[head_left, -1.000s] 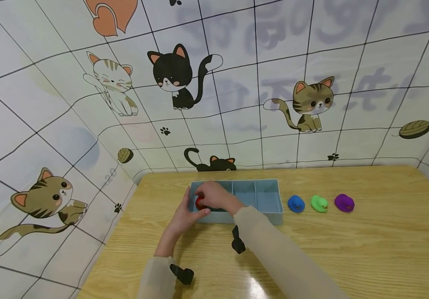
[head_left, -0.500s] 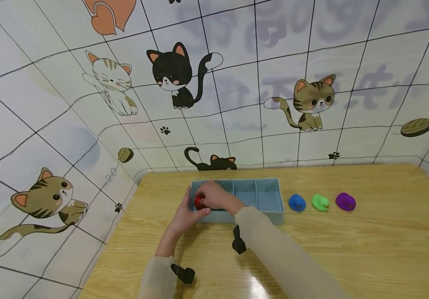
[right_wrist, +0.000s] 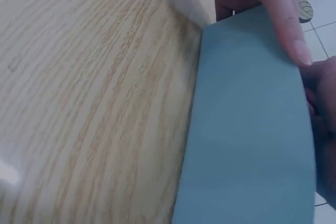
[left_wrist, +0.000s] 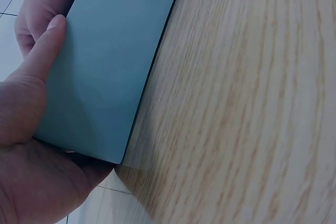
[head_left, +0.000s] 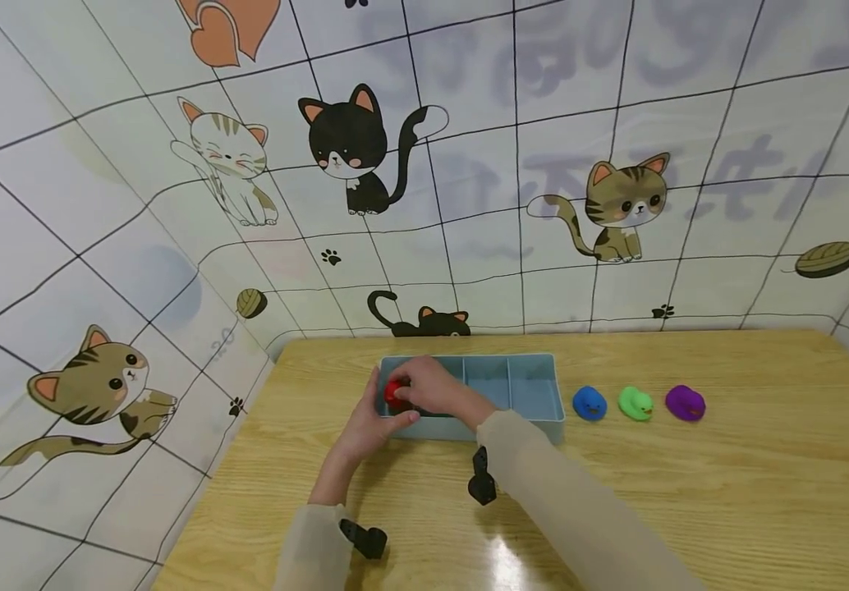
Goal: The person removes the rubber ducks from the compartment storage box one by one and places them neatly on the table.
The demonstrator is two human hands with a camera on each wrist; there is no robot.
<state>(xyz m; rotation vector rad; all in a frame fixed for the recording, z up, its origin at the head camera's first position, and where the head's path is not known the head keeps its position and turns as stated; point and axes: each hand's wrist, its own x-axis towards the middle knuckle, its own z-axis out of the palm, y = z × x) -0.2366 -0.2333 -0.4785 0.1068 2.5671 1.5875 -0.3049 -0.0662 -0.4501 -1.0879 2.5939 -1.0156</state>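
A pale blue divided box [head_left: 531, 431] stands on the table, seen in the head view. My left hand [head_left: 365, 427] grips its left end, thumb along the front wall and fingers at the short side. The left wrist view shows that thumb [left_wrist: 44, 51] against the box wall [left_wrist: 105, 66]. Inside the leftmost part of the box, my right hand [head_left: 432, 386] pinches a small red toy [head_left: 392, 394]. Fingers cover much of the toy, so its full shape is hidden. In the right wrist view, the right hand [right_wrist: 326, 98] is mostly behind the box wall.
Right of the box, a blue toy duck [head_left: 589, 403], a green toy duck [head_left: 635, 403] and a purple toy duck [head_left: 686, 403] sit in a row on the wooden table [head_left: 764, 492]. Behind the table hangs a cat-patterned wall covering [head_left: 484, 246].
The red toy and my right hand have shifted up slightly, and more of the toy shows. My left hand keeps its grip on the box. The head view has moved a little.
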